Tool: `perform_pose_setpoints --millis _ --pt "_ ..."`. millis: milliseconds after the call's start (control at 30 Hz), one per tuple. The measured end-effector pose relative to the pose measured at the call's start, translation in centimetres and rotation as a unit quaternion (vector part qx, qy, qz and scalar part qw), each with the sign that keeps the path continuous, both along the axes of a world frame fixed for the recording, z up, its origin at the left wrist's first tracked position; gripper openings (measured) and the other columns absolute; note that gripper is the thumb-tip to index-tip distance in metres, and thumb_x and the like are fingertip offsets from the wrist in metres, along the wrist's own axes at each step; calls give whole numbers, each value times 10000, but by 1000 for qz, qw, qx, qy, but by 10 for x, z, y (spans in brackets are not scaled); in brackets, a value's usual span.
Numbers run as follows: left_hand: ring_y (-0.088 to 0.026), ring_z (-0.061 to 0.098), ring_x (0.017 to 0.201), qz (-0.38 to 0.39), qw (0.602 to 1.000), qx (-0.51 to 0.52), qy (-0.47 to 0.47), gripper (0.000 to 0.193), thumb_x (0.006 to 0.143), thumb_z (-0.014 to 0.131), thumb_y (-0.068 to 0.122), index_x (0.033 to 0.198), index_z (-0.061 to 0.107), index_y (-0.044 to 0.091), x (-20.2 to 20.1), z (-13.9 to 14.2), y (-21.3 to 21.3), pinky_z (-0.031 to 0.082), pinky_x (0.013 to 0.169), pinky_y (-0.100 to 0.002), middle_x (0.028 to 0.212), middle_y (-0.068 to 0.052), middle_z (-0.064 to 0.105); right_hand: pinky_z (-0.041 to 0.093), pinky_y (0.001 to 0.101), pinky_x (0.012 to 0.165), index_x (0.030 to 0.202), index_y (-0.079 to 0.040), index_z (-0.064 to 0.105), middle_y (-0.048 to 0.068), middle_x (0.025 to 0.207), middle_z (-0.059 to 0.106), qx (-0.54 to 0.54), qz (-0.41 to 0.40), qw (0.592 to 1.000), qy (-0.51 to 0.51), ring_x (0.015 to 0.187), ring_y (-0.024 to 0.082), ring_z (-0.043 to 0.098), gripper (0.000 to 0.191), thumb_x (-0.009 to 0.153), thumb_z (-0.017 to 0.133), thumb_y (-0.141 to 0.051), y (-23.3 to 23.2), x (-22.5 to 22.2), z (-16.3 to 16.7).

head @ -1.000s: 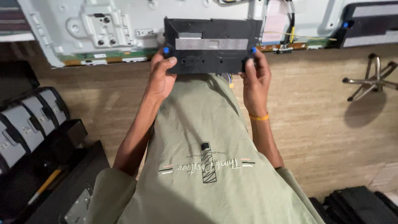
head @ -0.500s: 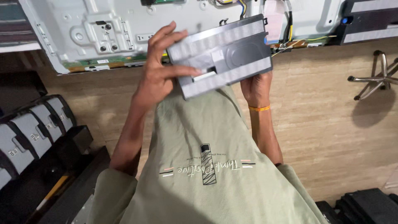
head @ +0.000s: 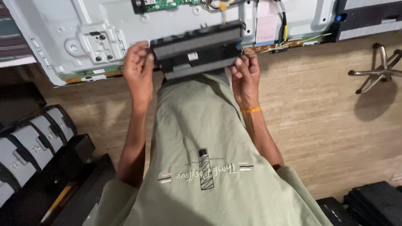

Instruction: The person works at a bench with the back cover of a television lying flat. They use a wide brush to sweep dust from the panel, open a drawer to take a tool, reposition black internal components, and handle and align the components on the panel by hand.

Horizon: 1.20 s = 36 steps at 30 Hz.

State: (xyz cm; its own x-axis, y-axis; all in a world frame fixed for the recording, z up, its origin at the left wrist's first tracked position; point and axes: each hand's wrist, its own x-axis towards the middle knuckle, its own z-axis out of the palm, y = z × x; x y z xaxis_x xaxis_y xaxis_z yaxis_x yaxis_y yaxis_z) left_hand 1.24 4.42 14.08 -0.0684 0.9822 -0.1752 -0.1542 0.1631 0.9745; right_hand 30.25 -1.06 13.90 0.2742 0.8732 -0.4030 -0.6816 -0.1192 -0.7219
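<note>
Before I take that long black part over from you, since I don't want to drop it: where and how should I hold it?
Probably by its two short ends, coming in from either side. The long black part lies crosswise and is long and slim, and the left hand and right hand already clamp one end each, level above the grey metal panel.

Small white rectangular label (head: 193, 56) at centre of the black panel (head: 197, 52). White stickers (head: 35, 148) on grey blocks at 8 o'clock.
</note>
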Motion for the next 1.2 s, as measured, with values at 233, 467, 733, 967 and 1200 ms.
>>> perform_pose_setpoints --millis 233,467,733,967,1200 --pt "-128 687 1098 7 999 27 35 326 1046 676 -28 1365 620 -61 10 -16 10 577 982 -273 1213 -114 729 619 337 924 1273 -55 595 24 1138 664 -39 -32 997 -59 1027 114 669 289 1006 706 -47 10 -8 -4" --pt "-119 704 1049 -9 994 17 112 312 1034 680 -58 1346 663 -61 6 -11 22 585 950 -250 1182 -125 757 653 347 795 1217 -58 630 21 1032 685 -111 -6 987 -112 875 113 692 253 984 730 -76 8 -5 1" --pt "-82 707 876 -19 988 -18 150 183 962 722 -92 1141 701 -64 -4 -3 26 590 764 -222 1001 -89 756 655 295 713 1098 -20 669 6 840 688 -147 98 965 -195 723 94 689 181 982 740 -139 18 8 36" --pt "-77 701 820 -9 985 2 173 133 945 755 -85 1068 710 -62 -6 2 26 585 720 -226 918 -80 748 480 256 602 999 60 704 83 788 680 -53 176 794 -580 680 99 613 185 1072 756 -101 47 41 66" --pt "-80 734 703 -106 975 -34 191 46 974 742 -34 990 706 -58 -18 9 34 622 638 -241 823 -66 744 598 237 603 1061 34 688 74 834 734 -58 416 778 -468 736 97 732 116 987 764 -14 110 67 56"
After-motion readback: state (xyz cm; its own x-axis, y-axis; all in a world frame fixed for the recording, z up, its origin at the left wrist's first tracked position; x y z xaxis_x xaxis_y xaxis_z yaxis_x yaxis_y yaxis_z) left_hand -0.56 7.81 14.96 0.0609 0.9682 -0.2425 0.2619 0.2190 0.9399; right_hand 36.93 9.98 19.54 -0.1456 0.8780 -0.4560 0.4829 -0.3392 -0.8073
